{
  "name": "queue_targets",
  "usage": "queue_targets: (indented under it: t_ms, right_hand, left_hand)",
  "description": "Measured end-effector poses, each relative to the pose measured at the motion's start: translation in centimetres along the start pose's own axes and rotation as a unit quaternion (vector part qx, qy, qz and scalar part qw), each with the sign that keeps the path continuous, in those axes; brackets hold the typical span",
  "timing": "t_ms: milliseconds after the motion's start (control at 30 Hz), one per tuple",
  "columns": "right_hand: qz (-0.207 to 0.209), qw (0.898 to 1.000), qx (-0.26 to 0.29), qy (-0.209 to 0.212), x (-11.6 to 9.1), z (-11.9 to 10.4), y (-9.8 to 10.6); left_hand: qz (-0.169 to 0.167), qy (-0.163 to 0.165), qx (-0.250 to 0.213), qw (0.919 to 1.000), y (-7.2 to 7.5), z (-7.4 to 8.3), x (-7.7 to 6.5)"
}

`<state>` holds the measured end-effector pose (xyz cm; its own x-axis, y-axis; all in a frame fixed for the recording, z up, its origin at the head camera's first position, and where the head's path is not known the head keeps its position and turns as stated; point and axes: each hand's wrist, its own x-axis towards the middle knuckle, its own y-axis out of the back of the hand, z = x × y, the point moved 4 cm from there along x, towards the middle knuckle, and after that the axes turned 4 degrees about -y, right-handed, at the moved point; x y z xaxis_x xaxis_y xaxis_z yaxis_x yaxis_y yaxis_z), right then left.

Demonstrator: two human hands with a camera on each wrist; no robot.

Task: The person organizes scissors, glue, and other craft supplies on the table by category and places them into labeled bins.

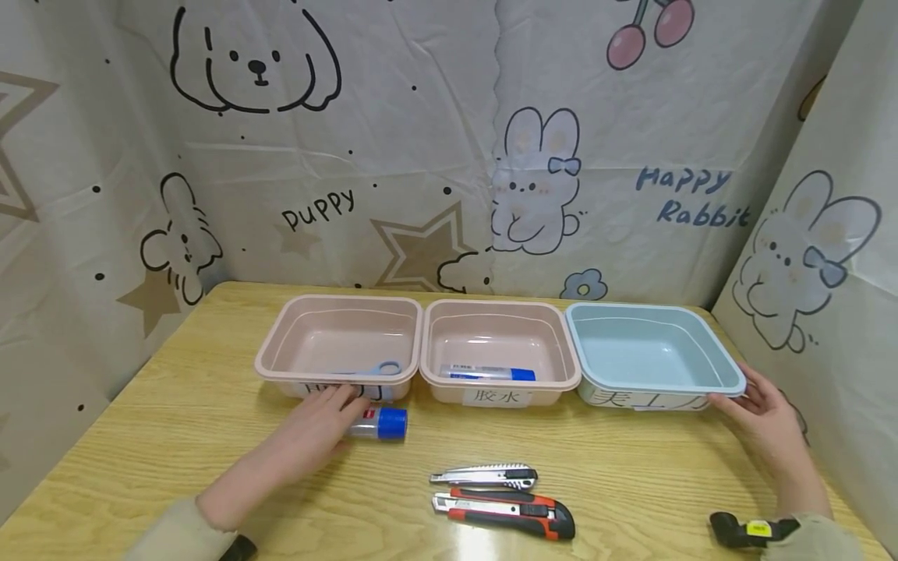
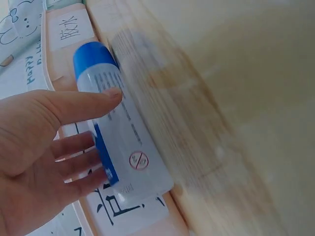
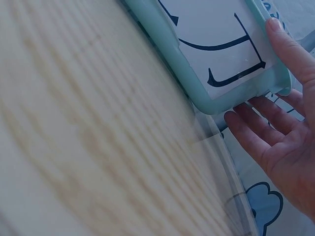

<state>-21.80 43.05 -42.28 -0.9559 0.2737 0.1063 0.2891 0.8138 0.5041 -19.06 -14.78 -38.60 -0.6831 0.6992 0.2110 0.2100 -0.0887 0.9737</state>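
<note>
My left hand [image 1: 319, 425] holds a clear glue bottle with a blue cap [image 2: 128, 142] in front of the left pink bin [image 1: 263, 366]. In the left wrist view its thumb lies across the bottle and the other fingers are at the far side. At the blue bin [image 1: 655, 389] my right hand [image 1: 768, 417] grips the front right corner, thumb at the rim and fingers along the side, as the right wrist view [image 3: 290, 123] shows. Two utility knives lie on the table: a slim silver one [image 1: 484, 475] and a larger red-and-black one [image 1: 505, 513].
Light blue-handled scissors [image 1: 388, 368] lie in the left bin. The middle pink bin [image 1: 501, 306] holds another blue-capped glue bottle [image 1: 487, 374]. All three bins stand in a row, labelled in front, near the back of the wooden table [image 1: 210, 397]. A printed curtain [image 1: 421, 156] hangs behind.
</note>
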Motion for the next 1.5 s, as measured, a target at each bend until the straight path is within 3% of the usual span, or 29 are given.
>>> queue_targets:
  t_ms: [267,400,600,733,967,1133,1500]
  right_hand:
    - [-0.004,1.0,0.003,-0.005,-0.2,-0.2,0.0]
    - [-0.007,1.0,0.005,-0.007,-0.2,-0.3,0.0]
    - [-0.018,0.998,0.052,0.003,-0.3,-0.5,-0.1]
    - [-0.019,0.999,0.045,0.009,-0.3,-0.5,-0.1]
    - [0.001,1.0,0.008,-0.005,-0.1,-0.1,-0.2]
    - [-0.007,1.0,0.007,0.001,-0.1,-0.1,-0.1]
    - [-0.002,1.0,-0.011,-0.012,0.6,1.3,0.1]
  left_hand:
    - [-0.017,0.002,-0.008,0.9998,-0.5,-0.1,-0.3]
    - [-0.017,-0.006,-0.035,0.9992,-0.4,0.1,-0.2]
    - [-0.022,-0.012,-0.068,0.9974,0.5,0.8,0.4]
    - [-0.016,-0.021,-0.07,0.9972,1.6,1.3,1.0]
    - [0.027,-0.042,-0.089,0.9948,4.0,2.1,3.0]
    - [0.062,-0.049,-0.1,0.9919,5.0,2.6,5.0]
    - [0.15,-0.057,-0.155,0.9747,4.6,3.3,9.3]
